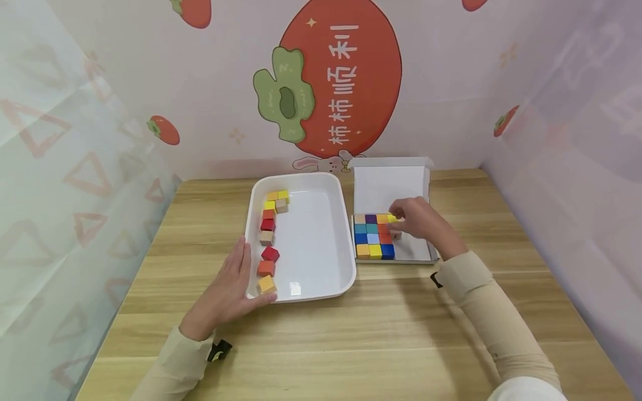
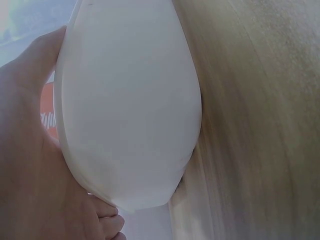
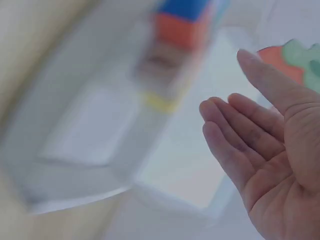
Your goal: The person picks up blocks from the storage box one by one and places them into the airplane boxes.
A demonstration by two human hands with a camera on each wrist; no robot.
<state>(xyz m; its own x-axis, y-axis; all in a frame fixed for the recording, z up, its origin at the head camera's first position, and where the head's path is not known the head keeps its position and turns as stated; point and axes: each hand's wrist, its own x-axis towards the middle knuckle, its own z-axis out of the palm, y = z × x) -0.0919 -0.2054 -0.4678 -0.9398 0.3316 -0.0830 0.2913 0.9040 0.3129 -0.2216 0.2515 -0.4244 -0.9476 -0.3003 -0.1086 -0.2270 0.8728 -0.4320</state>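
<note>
Against the left side and near corner of a white tray (image 1: 315, 294) rests my left hand (image 1: 228, 289), its fingers fairly straight and its thumb on the near rim. Along the tray's left wall lie several coloured cubes, among them a yellow-orange cube (image 1: 267, 284) by the thumb. My right hand (image 1: 416, 220) is over an open white box (image 1: 421, 253), fingertips beside a yellow cube (image 1: 393, 218) in the far row. In the right wrist view nothing shows between thumb and fingers. Rows of cubes fill the box's left part; a plain wooden cube (image 1: 395, 235) sits at their right edge.
The box's raised lid (image 1: 391, 186) stands at the back. The wooden table (image 1: 351, 345) extends in front of tray and box. A patterned cloth backdrop (image 1: 441, 100) rises behind and on both sides.
</note>
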